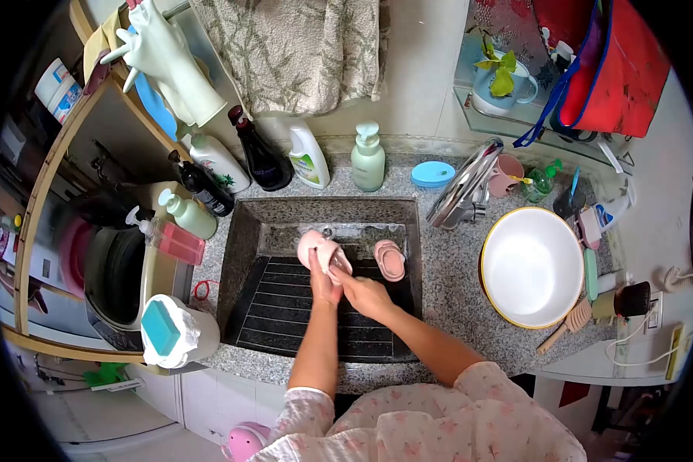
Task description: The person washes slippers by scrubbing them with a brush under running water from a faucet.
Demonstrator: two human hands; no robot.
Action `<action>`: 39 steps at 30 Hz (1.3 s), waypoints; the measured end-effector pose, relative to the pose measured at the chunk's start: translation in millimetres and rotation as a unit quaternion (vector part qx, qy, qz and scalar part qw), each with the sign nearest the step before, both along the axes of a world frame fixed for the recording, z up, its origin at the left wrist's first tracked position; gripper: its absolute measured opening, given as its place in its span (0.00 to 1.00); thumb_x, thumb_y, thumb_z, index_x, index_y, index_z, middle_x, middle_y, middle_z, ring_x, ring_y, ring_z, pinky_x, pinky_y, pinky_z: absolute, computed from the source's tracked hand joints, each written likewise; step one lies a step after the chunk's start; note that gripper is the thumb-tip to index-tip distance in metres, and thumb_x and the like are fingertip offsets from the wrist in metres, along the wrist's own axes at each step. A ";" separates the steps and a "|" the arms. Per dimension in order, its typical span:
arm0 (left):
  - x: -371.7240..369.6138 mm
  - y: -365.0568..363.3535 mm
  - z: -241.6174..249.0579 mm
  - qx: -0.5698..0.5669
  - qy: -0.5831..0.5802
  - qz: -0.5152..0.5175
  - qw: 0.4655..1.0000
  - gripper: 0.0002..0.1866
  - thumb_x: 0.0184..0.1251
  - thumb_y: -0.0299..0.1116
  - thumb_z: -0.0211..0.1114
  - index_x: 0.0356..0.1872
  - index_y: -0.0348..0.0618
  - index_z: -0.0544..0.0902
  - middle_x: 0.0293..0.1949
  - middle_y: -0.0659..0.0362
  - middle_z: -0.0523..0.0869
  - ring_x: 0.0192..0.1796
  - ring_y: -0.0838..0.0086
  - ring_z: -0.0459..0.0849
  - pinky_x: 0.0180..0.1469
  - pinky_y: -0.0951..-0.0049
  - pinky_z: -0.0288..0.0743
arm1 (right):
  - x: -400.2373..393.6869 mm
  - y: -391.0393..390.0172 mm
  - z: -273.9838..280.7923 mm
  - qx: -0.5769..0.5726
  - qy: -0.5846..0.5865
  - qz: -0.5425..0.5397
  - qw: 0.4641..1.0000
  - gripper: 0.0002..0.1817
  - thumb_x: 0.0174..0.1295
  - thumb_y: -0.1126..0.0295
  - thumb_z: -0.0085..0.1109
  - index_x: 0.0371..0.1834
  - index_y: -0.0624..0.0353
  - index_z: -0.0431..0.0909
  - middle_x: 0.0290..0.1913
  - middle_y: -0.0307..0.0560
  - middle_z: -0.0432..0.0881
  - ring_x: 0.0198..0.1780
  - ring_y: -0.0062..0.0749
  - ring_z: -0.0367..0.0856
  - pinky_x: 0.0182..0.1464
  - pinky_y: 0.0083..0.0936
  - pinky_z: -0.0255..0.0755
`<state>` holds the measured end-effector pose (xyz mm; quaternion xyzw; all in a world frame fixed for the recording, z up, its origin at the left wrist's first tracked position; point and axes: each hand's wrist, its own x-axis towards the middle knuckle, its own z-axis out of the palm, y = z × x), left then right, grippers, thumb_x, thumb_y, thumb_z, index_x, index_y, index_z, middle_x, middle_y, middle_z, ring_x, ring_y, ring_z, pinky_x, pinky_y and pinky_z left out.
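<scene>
Over the stone sink (242, 231), a small pink sandal (309, 241) is held up in both hands. My left hand (325, 286) is closed around it from below, with the thumb along its side. My right hand (363, 296) is closed at the sandal's near opening; its fingertips are partly hidden there, and whether they hold anything else I cannot make out. A second pink sandal (390, 262) rests in the sink to the right, apart from both hands. A black ribbed mat (277, 308) covers much of the sink bottom.
A chrome faucet (463, 185) rises at the sink's right rear corner. On the right counter stand a white basin (533, 266) and a wooden brush (568, 323). Several bottles, including a green pump bottle (368, 158), line the back. A blue sponge (160, 327) tops a white container at left.
</scene>
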<state>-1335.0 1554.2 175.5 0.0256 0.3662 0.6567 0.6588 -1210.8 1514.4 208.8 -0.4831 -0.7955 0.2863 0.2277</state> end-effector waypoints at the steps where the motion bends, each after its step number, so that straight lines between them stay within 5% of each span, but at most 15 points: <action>1: -10.2 2.6 -0.7 0.026 0.001 -0.010 1.000 0.32 0.64 0.64 0.47 0.54 0.46 0.73 0.46 0.57 0.79 0.49 0.66 0.77 0.53 0.64 0.73 | 8.5 -8.9 -2.7 -0.016 0.045 0.022 0.999 0.28 0.61 0.70 0.48 0.66 0.36 0.62 0.25 0.57 0.78 0.27 0.53 0.79 0.31 0.46 0.71; 3: -35.8 3.4 -3.2 0.044 -0.048 -0.018 0.998 0.36 0.63 0.67 0.43 0.55 0.46 0.71 0.44 0.55 0.79 0.45 0.64 0.79 0.50 0.61 0.75 | 43.9 -24.4 -6.4 -0.022 -0.009 0.098 0.995 0.29 0.60 0.70 0.49 0.67 0.35 0.61 0.26 0.56 0.79 0.28 0.50 0.80 0.31 0.41 0.73; 6: -18.8 -2.9 -11.7 0.051 -0.032 -0.012 0.998 0.38 0.60 0.71 0.43 0.55 0.47 0.71 0.45 0.54 0.79 0.47 0.60 0.78 0.49 0.55 0.75 | 47.6 -8.4 6.3 0.050 -0.062 0.047 0.996 0.26 0.59 0.68 0.50 0.63 0.36 0.68 0.22 0.54 0.77 0.24 0.47 0.79 0.27 0.40 0.73; 9: 12.8 -0.2 -9.4 0.067 -0.063 0.010 0.996 0.40 0.58 0.73 0.41 0.54 0.47 0.71 0.44 0.54 0.79 0.45 0.59 0.78 0.49 0.54 0.76 | 11.4 -4.8 -4.0 0.058 0.096 0.004 0.994 0.25 0.60 0.69 0.49 0.63 0.37 0.67 0.27 0.57 0.78 0.28 0.51 0.78 0.30 0.42 0.72; 11: -8.5 -1.6 2.3 0.147 -0.133 -0.072 0.977 0.41 0.58 0.73 0.44 0.54 0.44 0.71 0.43 0.53 0.79 0.45 0.61 0.79 0.47 0.58 0.78 | 26.0 -18.3 3.7 -0.023 0.063 0.056 0.996 0.28 0.60 0.69 0.48 0.66 0.34 0.63 0.27 0.57 0.78 0.29 0.49 0.79 0.30 0.41 0.73; 15: -16.0 -6.2 -4.9 0.071 -0.018 0.018 0.997 0.42 0.57 0.74 0.43 0.55 0.44 0.71 0.42 0.52 0.80 0.45 0.60 0.80 0.48 0.58 0.76 | 51.5 -8.2 17.3 0.022 -0.119 0.071 0.990 0.29 0.59 0.70 0.49 0.65 0.31 0.64 0.24 0.52 0.78 0.26 0.46 0.80 0.26 0.41 0.73; 18: 13.9 -2.6 -0.4 0.054 -0.042 -0.001 0.998 0.40 0.59 0.72 0.44 0.54 0.44 0.72 0.43 0.53 0.80 0.45 0.60 0.80 0.49 0.58 0.76 | 11.7 -3.1 5.9 0.075 0.043 0.004 0.996 0.28 0.60 0.70 0.48 0.65 0.33 0.63 0.24 0.53 0.77 0.26 0.51 0.79 0.27 0.43 0.72; 22: -27.5 -4.0 6.8 0.024 -0.043 0.019 0.999 0.38 0.60 0.70 0.46 0.54 0.45 0.72 0.43 0.54 0.80 0.45 0.60 0.80 0.49 0.59 0.76 | 54.7 -29.9 15.3 -0.033 -0.111 0.067 0.991 0.30 0.59 0.67 0.48 0.67 0.29 0.60 0.23 0.54 0.78 0.23 0.49 0.78 0.26 0.43 0.72; 25: -23.3 -9.0 0.8 0.029 0.000 0.021 0.999 0.39 0.60 0.71 0.44 0.57 0.47 0.70 0.48 0.55 0.79 0.49 0.64 0.79 0.53 0.61 0.74 | 75.7 -38.8 21.7 -0.030 -0.047 0.072 0.996 0.29 0.60 0.66 0.49 0.66 0.28 0.61 0.22 0.54 0.78 0.22 0.50 0.78 0.25 0.42 0.72; 27: -21.6 -6.2 0.9 0.018 -0.032 0.047 0.998 0.39 0.59 0.72 0.43 0.57 0.50 0.70 0.48 0.54 0.78 0.49 0.62 0.79 0.52 0.58 0.74 | 89.2 -46.0 49.9 -0.079 0.032 0.007 0.996 0.29 0.60 0.66 0.52 0.67 0.36 0.62 0.30 0.57 0.79 0.29 0.44 0.81 0.31 0.36 0.73; 30: -9.6 -7.5 5.1 0.004 -0.145 0.025 0.989 0.40 0.57 0.74 0.41 0.54 0.50 0.71 0.45 0.52 0.78 0.45 0.56 0.78 0.50 0.51 0.74 | 111.5 -56.7 42.3 0.054 0.209 -0.091 0.972 0.26 0.60 0.68 0.56 0.63 0.51 0.65 0.33 0.51 0.79 0.31 0.32 0.79 0.33 0.27 0.71; 32: 6.5 -10.0 5.1 -0.005 -0.165 0.011 0.986 0.39 0.58 0.73 0.41 0.53 0.50 0.72 0.44 0.51 0.78 0.45 0.55 0.78 0.51 0.51 0.74 | 135.7 -63.0 38.4 0.000 0.291 -0.287 0.913 0.17 0.58 0.69 0.61 0.48 0.62 0.70 0.30 0.39 0.73 0.29 0.21 0.71 0.32 0.20 0.66; 34: 24.1 -12.6 9.1 -0.026 -0.185 -0.011 0.982 0.37 0.60 0.71 0.40 0.52 0.50 0.73 0.44 0.51 0.78 0.45 0.55 0.78 0.51 0.52 0.74 | 163.7 -46.2 31.2 -0.012 0.337 -0.406 0.849 0.13 0.57 0.68 0.63 0.33 0.59 0.66 0.25 0.34 0.65 0.27 0.17 0.62 0.29 0.17 0.61; 36: 41.6 -15.0 8.4 -0.031 -0.205 -0.026 0.978 0.36 0.61 0.71 0.39 0.52 0.50 0.73 0.45 0.51 0.78 0.45 0.54 0.78 0.51 0.52 0.74 | 184.5 -15.1 39.4 0.100 0.278 -0.488 0.822 0.16 0.57 0.69 0.63 0.28 0.56 0.61 0.23 0.34 0.62 0.25 0.17 0.62 0.27 0.19 0.61; 39: 65.0 -17.8 5.3 -0.021 -0.217 -0.054 0.974 0.35 0.63 0.69 0.37 0.53 0.51 0.73 0.46 0.50 0.78 0.45 0.54 0.79 0.49 0.52 0.75 | 224.3 40.2 20.4 0.084 0.390 -0.505 0.765 0.17 0.56 0.67 0.65 0.28 0.57 0.62 0.22 0.35 0.64 0.24 0.19 0.63 0.27 0.20 0.61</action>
